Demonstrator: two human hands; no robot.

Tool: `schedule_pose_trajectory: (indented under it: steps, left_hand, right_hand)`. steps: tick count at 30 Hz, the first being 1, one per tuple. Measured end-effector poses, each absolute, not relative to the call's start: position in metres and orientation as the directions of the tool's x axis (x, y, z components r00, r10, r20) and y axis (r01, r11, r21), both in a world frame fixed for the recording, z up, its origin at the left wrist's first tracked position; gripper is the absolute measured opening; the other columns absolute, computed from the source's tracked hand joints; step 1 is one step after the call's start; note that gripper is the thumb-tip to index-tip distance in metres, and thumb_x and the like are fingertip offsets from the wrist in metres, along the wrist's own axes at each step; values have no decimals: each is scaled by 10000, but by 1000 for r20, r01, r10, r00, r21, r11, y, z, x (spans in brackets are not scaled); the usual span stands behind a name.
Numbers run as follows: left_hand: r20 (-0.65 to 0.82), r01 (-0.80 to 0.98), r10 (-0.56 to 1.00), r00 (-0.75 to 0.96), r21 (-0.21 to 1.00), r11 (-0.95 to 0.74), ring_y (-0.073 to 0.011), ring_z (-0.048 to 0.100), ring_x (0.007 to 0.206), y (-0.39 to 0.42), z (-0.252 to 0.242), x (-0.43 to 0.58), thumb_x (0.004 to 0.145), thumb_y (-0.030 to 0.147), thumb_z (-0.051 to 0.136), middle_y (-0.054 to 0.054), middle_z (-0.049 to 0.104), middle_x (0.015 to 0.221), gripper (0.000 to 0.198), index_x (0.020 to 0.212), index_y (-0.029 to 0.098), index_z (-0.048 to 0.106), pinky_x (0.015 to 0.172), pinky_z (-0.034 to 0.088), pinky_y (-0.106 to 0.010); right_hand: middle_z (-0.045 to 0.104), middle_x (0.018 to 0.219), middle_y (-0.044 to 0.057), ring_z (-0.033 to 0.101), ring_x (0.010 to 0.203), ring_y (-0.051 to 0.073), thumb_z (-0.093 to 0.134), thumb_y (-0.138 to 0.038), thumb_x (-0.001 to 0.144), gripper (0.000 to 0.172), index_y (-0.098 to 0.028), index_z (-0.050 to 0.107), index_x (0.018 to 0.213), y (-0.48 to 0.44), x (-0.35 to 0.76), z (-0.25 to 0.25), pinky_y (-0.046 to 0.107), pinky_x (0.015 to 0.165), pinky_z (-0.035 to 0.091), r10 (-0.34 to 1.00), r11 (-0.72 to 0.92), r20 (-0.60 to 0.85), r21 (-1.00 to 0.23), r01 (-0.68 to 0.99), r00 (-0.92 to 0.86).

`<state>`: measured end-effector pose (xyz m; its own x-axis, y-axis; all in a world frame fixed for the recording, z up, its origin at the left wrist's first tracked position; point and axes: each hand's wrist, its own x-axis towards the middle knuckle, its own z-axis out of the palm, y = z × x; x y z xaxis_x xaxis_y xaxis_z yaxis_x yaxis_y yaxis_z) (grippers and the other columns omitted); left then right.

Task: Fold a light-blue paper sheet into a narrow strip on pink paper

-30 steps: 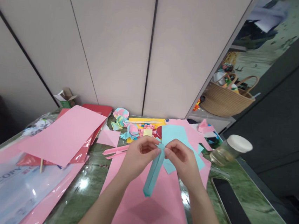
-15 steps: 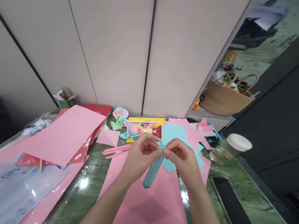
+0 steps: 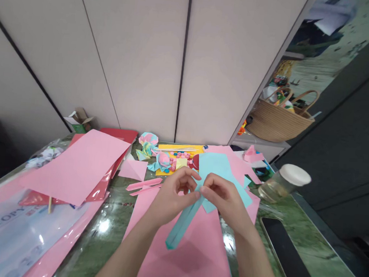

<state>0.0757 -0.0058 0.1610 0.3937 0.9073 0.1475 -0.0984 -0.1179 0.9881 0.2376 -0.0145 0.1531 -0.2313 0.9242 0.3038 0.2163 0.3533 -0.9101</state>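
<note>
A folded teal paper strip [image 3: 183, 222] slants through the air above a stack of pink paper [image 3: 192, 261]. My right hand [image 3: 221, 198] pinches its upper end between thumb and fingers. My left hand [image 3: 179, 194] has its thumb against the same end, with the forefinger curled over the top; both hands are closed at the strip. The strip's lower end hangs free, tilted towards me and to the left. Behind my hands lies a light blue paper sheet [image 3: 216, 165]. Two folded pink paper strips [image 3: 144, 183] rest left of my left hand.
On the left, a pink sheet [image 3: 84, 163] covers red packets and a plastic paper bag [image 3: 15, 231]. Crumpled paper flowers [image 3: 159, 160] and small beads [image 3: 183, 155] lie at the back. A lidded jar [image 3: 284, 183] and a phone [image 3: 290, 257] are on the right.
The teal strip's lower end has swung down and to the left, so more of its length shows. My hands stay near the same place, still at its upper end.
</note>
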Motion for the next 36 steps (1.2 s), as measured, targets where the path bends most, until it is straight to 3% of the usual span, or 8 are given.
schedule_pose_trajectory:
  steps: [6, 21, 36]
  left_hand:
    - [144, -70, 924, 353, 989, -128, -120, 504, 690, -4, 156, 76, 759, 260, 634, 18, 520, 723, 201, 913, 196, 523, 630, 378, -238]
    - [179, -94, 929, 325, 983, -157, -108, 463, 711, -3, 153, 77, 786, 208, 599, 25, 490, 754, 142, 913, 200, 535, 649, 365, -230]
    - [228, 124, 940, 254, 956, -266, -113, 473, 722, -2, 151, 77, 791, 184, 579, 35, 510, 765, 125, 904, 230, 557, 647, 361, -227]
  right_hand:
    - [443, 630, -41, 396, 588, 103, 529, -338, 858, 240, -199, 458, 675, -15, 236, 151, 235, 521, 321, 937, 346, 306, -875, 338, -169]
    - [439, 685, -39, 402, 643, 109, 495, -357, 882, 205, -208, 480, 741, -15, 238, 154, 243, 577, 327, 942, 303, 232, -901, 311, -244]
    - [478, 722, -35, 420, 673, 114, 461, -254, 898, 146, -214, 473, 759, -19, 236, 158, 240, 624, 329, 927, 372, 301, -802, 467, -222]
